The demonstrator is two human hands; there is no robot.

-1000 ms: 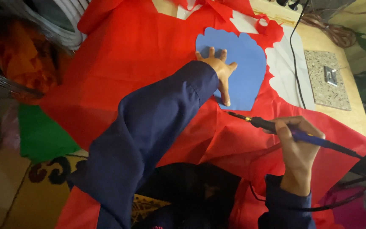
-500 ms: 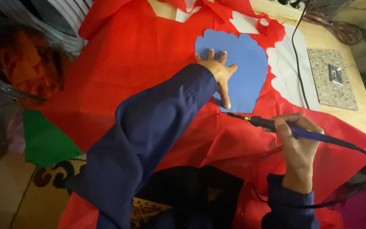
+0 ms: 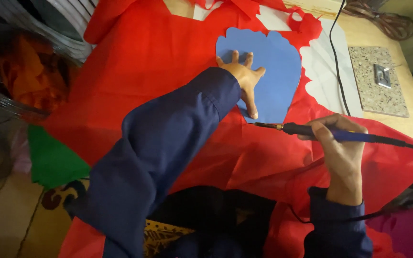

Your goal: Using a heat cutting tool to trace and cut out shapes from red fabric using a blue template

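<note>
No packages, labels, signs or screens visible anywhere in view.

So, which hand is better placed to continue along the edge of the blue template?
The right hand. It holds the corded hot tool with its tip at the bottom edge of the blue template. The left hand lies flat, pressing the template onto the red fabric.

Blue scalloped template (image 3: 273, 71) flat on red fabric (image 3: 144, 71); corded soldering iron's (image 3: 311, 131) tip seemingly at its edge
</note>
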